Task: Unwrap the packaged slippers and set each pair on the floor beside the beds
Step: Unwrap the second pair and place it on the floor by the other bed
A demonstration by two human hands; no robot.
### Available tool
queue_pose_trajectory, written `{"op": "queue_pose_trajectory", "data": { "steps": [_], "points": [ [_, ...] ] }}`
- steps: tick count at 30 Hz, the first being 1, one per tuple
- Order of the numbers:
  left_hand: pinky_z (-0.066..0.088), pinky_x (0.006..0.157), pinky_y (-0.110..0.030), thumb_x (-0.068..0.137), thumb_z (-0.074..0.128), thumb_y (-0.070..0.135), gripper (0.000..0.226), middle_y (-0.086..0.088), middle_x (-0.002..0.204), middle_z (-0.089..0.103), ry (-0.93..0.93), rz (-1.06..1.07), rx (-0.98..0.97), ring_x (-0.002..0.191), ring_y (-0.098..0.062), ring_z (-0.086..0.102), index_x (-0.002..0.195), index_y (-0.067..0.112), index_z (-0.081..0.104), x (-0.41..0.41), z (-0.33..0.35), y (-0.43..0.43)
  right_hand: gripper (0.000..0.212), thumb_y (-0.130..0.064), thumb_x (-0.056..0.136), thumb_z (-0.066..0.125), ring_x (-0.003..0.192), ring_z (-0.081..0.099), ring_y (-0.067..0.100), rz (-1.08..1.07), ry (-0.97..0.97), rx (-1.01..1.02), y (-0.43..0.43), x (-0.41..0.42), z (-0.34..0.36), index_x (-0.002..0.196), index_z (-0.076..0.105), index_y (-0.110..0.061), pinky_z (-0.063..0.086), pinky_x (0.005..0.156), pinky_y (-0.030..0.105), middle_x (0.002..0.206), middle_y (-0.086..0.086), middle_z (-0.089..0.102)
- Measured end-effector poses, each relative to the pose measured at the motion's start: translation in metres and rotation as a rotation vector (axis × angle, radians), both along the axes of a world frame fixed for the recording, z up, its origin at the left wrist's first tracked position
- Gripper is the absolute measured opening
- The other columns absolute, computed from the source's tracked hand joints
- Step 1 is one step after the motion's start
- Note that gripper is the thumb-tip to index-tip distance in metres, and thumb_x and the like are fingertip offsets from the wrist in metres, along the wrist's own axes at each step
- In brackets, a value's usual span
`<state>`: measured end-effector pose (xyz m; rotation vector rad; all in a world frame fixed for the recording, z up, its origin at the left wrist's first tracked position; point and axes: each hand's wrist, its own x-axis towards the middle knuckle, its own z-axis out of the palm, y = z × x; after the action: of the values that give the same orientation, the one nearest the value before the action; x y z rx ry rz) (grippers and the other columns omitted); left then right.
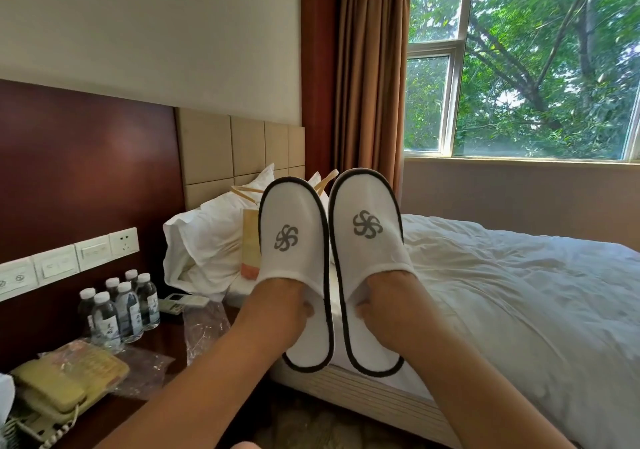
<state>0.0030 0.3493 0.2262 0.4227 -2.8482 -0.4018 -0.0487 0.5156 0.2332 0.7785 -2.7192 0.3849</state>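
Because both slippers are already free of any wrapping, the unwrapping of this pair looks finished. The left hand (280, 303) is pushed inside the left slipper (294, 240) and the right hand (384, 296) inside the right slipper (367, 227). The two slippers are held up side by side, toes pointing up, in front of the near edge of the bed (502, 275). The fingers are hidden under the white uppers, so I cannot tell if they are straight or curled; only each thumb shows, lying on the insole. Clear plastic wrapping (204, 331) lies on the nightstand (166, 341) at the left. I judge that putting this pair on the floor (311, 424) is not yet done. No other pair is visible.
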Motion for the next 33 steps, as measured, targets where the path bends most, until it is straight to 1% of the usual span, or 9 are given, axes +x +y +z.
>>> {"op": "queue_pose_trajectory", "data": {
  "steps": [4,8,12,18,22,26,28,30,33],
  "points": [
    [0.04,0.104,-0.026,0.097,0.058,0.033,0.054,-0.01,0.142,0.049,0.063,0.038,0.186,0.129,-0.023,0.048,0.144,0.009,0.043,-0.003,-0.006,0.007,0.02,-0.015,0.096,0.053,0.093,0.062,0.015,0.003,0.035,-0.062,-0.006,0.001,-0.005,0.107,0.069,-0.015,0.044,0.074,0.019,0.106,0.002,0.069],
    [0.038,0.106,-0.026,0.098,0.056,0.035,0.055,-0.01,0.145,0.047,0.03,0.062,0.22,0.131,-0.023,0.046,0.144,0.01,0.039,-0.003,-0.005,0.01,0.022,-0.01,0.091,0.056,0.091,0.065,0.018,0.03,0.023,-0.088,-0.007,0.0,-0.01,0.103,0.073,-0.015,0.053,0.078,0.024,0.1,0.003,0.07],
    [0.029,0.111,-0.023,0.101,0.051,0.037,0.065,-0.011,0.155,0.034,-0.042,0.061,0.237,0.142,-0.024,0.034,0.153,0.01,0.025,-0.005,-0.006,0.012,0.017,-0.011,0.092,0.057,0.089,0.064,0.017,0.043,-0.003,-0.175,-0.006,0.004,-0.012,0.1,0.071,-0.012,0.05,0.073,0.022,0.095,0.002,0.068],
    [0.028,0.11,-0.023,0.105,0.045,0.032,0.057,-0.013,0.152,0.036,-0.134,0.12,0.266,0.14,-0.023,0.035,0.15,0.003,0.026,-0.015,-0.004,0.013,0.012,-0.013,0.093,0.057,0.089,0.057,0.016,0.019,-0.024,-0.29,0.001,0.003,-0.013,0.103,0.062,-0.013,0.048,0.075,0.024,0.094,-0.002,0.056],
    [0.03,0.113,-0.028,0.104,0.045,0.029,0.053,-0.018,0.152,0.038,-0.229,0.151,0.21,0.14,-0.028,0.038,0.146,-0.001,0.033,-0.023,-0.009,0.012,0.019,-0.018,0.097,0.054,0.099,0.06,0.017,0.028,-0.137,-0.17,-0.004,0.003,-0.011,0.111,0.064,-0.01,0.047,0.082,0.022,0.108,0.003,0.063],
    [0.028,0.111,-0.026,0.107,0.038,0.03,0.051,-0.014,0.154,0.034,-0.261,0.102,0.156,0.141,-0.025,0.034,0.149,0.003,0.026,-0.016,-0.007,0.02,0.009,-0.017,0.089,0.059,0.081,0.057,0.016,0.058,-0.14,-0.29,-0.005,0.007,-0.007,0.09,0.055,-0.009,0.048,0.07,0.026,0.089,0.002,0.059],
    [0.038,0.099,-0.027,0.108,0.036,0.024,0.037,-0.017,0.131,0.053,-0.342,0.138,0.18,0.122,-0.027,0.051,0.131,-0.002,0.047,-0.023,-0.003,0.02,0.02,-0.024,0.082,0.067,0.072,0.054,0.01,0.09,-0.161,-0.364,-0.006,0.015,-0.006,0.085,0.051,-0.013,0.048,0.063,0.021,0.081,0.0,0.056],
    [0.037,0.089,-0.026,0.108,0.033,0.023,0.037,-0.015,0.086,0.046,-0.49,0.134,0.264,0.096,-0.028,0.055,0.086,-0.003,0.049,-0.033,0.002,0.021,0.028,-0.036,0.081,0.068,0.072,0.055,0.009,0.106,-0.128,-0.308,-0.009,0.022,-0.008,0.089,0.051,-0.016,0.046,0.063,0.017,0.083,-0.001,0.057],
    [0.031,0.108,-0.031,0.109,0.026,0.02,0.044,-0.012,0.073,0.031,-0.704,0.157,0.23,0.101,-0.033,0.053,0.07,0.005,0.038,-0.036,0.007,0.027,0.055,-0.046,0.083,0.063,0.1,0.06,0.021,0.101,-0.064,-0.205,-0.009,0.019,-0.017,0.123,0.053,-0.009,0.048,0.077,0.023,0.106,0.003,0.062]
  ]
}}
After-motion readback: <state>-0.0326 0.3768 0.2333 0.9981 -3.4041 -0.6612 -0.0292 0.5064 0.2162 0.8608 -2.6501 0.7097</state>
